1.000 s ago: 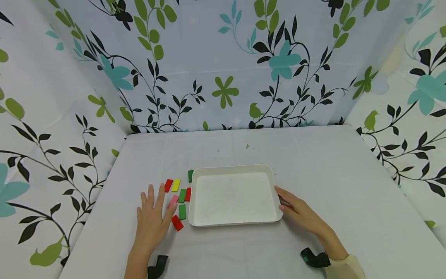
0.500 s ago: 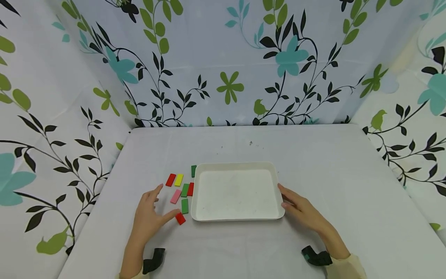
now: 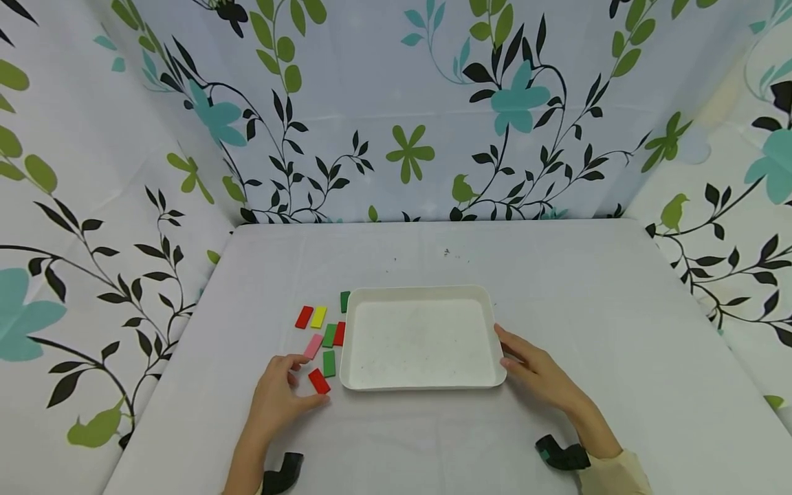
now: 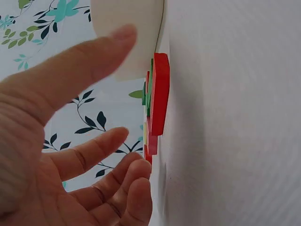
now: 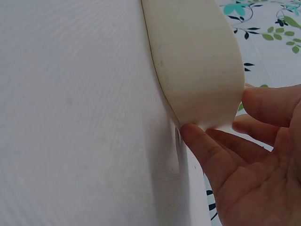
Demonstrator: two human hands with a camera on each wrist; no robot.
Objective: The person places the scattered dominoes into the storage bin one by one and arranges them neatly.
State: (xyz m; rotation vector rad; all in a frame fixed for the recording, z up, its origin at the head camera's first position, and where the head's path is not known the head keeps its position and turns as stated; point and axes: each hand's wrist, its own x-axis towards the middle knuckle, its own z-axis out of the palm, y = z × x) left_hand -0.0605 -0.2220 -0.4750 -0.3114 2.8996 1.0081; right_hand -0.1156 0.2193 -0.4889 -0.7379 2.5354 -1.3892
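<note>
Near edge of desk (image 3: 433, 447): black fittings (image 3: 282, 473) are seen at both wrists.

Left hand (image 3: 272, 399), left of centre: grip wide, thumb and fingers apart, nothing held. The nearest red tile (image 3: 319, 381) lies between thumb and index finger; contact cannot be confirmed.

Near green tile (image 3: 329, 364): flat, just beyond the red one, beside the tray's left wall.

Right hand (image 3: 544, 378): thumb and fingers hold the right end wall of the white tray (image 3: 423, 337), between rim and base. Tray rests mid-desk, its long sides running with the far edge; interior shows small dark specks.

Pink tile (image 3: 313, 346), inner green tile (image 3: 330, 335) and inner red tile (image 3: 339, 333) lie close together left of the tray. Farther out, toward the desk's left edge, are the far red tile (image 3: 304, 317) and yellow tile (image 3: 318, 317); the far green tile (image 3: 344, 302) sits by the tray's far left corner.

Handling, as judged: tiles appear light, stiff, smooth and thin; pinch by opposite edges, as flat faces may slip. Tray appears light and rigid; best held at wall and rim.

Beyond the far edge: a leaf-print curtain (image 3: 346, 82).
</note>
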